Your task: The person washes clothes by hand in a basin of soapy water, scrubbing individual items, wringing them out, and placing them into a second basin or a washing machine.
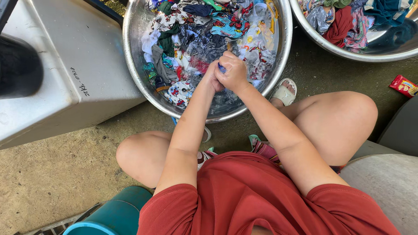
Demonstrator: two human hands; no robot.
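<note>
Both my hands meet over a large steel basin (130, 65) filled with soapy water and several colourful clothes (191, 39). My left hand (212, 78) and my right hand (235, 72) are closed together on a small blue piece of cloth (221, 68), only a corner of which shows between the fingers. The rest of that cloth is hidden inside my fists. My knees spread to either side of the basin's near rim.
A second steel basin (348, 52) with more wet clothes sits at the top right. A grey box-like unit (65, 78) stands left. A teal bucket (113, 215) lies at the bottom left, a red snack packet (404, 85) on the concrete floor at right, a white sandal (284, 92) on my foot.
</note>
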